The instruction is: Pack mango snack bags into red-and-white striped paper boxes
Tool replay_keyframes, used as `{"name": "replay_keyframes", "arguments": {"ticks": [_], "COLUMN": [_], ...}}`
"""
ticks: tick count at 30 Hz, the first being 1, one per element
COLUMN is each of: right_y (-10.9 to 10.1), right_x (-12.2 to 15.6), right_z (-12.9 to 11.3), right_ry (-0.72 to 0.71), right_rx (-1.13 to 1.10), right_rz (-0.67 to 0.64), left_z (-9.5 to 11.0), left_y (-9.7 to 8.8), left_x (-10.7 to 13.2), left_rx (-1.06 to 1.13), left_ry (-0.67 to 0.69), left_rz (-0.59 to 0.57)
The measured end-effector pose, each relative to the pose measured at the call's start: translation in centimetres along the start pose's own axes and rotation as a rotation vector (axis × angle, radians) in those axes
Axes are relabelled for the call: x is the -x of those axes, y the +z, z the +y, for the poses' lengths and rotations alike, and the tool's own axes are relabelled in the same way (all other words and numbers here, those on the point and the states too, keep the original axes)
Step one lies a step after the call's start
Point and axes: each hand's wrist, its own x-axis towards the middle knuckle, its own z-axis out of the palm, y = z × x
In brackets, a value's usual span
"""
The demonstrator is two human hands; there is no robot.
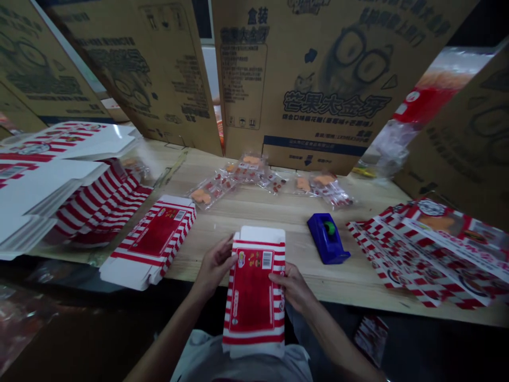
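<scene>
I hold a flat red-and-white striped carton [254,294] upright over the near edge of the wooden table [278,212]. My left hand [214,268] grips its left side near the top. My right hand [292,286] grips its right side at mid height. The carton's white top flap points away from me and its lower end rests at my lap. A stack of the same flat cartons [153,239] lies just left of my left hand. A blue tape dispenser [326,239] sits on the table just beyond my right hand.
Piles of flat cartons lie at the left [59,180] and at the right [433,249]. Several small clear snack packets [254,178] are scattered at the back. Large brown cardboard boxes [318,79] wall in the table behind and at both sides.
</scene>
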Motion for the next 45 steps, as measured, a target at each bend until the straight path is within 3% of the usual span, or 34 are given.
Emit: {"name": "replay_keyframes", "arguments": {"ticks": [2,5,9,13,17,20,24,28,32,37,40,45], "right_y": [0.2,0.0,-1.0,-1.9,-2.5,-2.7,-2.7,-2.5,-2.5,-2.7,-2.7,-2.3], "right_x": [0.9,1.0,-0.9,-2.5,-2.8,-3.0,-3.6,-3.9,-3.7,-2.4,-1.4,-1.0], "right_z": [0.6,0.7,-0.5,-1.0,-0.6,-0.7,-1.6,-3.0,-4.0,-3.5,-2.5,-1.8], "right_ry": [-0.001,-0.151,-0.333,-0.346,-0.421,-0.487,-0.447,-0.321,-0.257,-0.389,-0.402,-0.386], "right_rx": [0.032,0.129,0.271,0.383,0.554,0.625,0.632,0.490,0.628,0.838,0.852,0.805], "right_rz": [-0.042,0.052,0.190,0.213,0.228,0.228,0.195,0.095,-0.069,-0.088,-0.109,-0.011], "left_z": [-0.3,-1.0,-1.4,-2.0,-2.7,-3.0,-3.1,-2.4,-1.7,-1.9,-2.1,-1.7], "left_y": [0.3,0.2,-0.5,-1.0,-0.9,-0.4,-0.2,-0.6,-0.9,-1.4,-1.6,-1.3], "left_x": [-0.3,-0.5,-1.0,-1.3,-0.9,-1.4,-3.1,-4.3,-4.4,-3.0,-2.1,-1.3], "left_rx": [0.013,-0.005,-0.033,0.011,0.005,-0.041,-0.033,-0.047,-0.133,-0.292,-0.430,-0.676], "left_ry": [0.017,0.015,-0.036,-0.105,-0.120,-0.063,-0.072,-0.151,-0.162,-0.056,0.036,0.175], "left_rz": [-0.004,0.025,-0.017,-0.035,0.021,0.129,0.189,0.073,-0.088,-0.089,-0.149,-0.188]}}
